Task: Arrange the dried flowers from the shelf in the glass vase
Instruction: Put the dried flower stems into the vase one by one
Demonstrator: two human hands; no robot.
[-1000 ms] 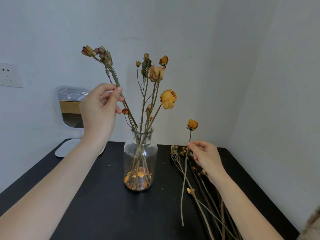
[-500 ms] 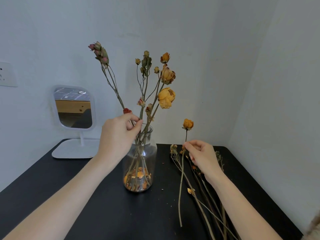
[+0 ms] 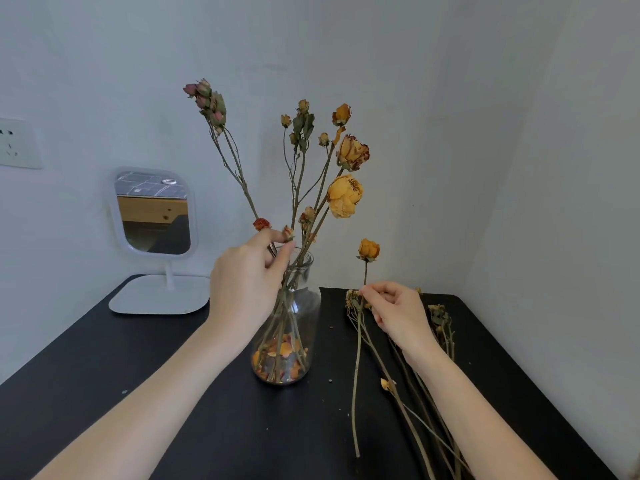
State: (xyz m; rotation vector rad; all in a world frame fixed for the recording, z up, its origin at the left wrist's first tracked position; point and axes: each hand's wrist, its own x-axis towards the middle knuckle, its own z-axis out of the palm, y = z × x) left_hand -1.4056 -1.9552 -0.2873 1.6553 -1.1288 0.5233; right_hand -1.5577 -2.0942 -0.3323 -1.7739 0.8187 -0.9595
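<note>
A: Where does the glass vase [image 3: 309, 308] stand?

B: On the black table [image 3: 138, 393], about midway between its left and right edges and nearer the back edge. It is upright, with loose orange petals [image 3: 281, 355] at the bottom and several dried flowers in it, among them a large yellow rose [image 3: 344, 196].

A: And the left hand [image 3: 242, 289]?

B: It is at the mouth of the vase. Thumb and fingers pinch the pink-bud stem [image 3: 239, 171] just above the rim. That stem leans out to the left, and its foot is inside the glass.

A: The right hand [image 3: 398, 313]?

B: Right of the vase, near the back edge. Its fingertips pinch the thin stalk of a single orange rose [image 3: 368, 249], head up. The stalk hangs down toward the front edge; whether its end touches the table I cannot tell.

A: What else lies there?

B: A bundle of loose dried stems [image 3: 415, 393] runs from the back edge to the front right corner, under the right forearm. A white stand mirror [image 3: 154, 213] sits at the back left corner, and a wall socket [image 3: 15, 143] is above it to the left.
</note>
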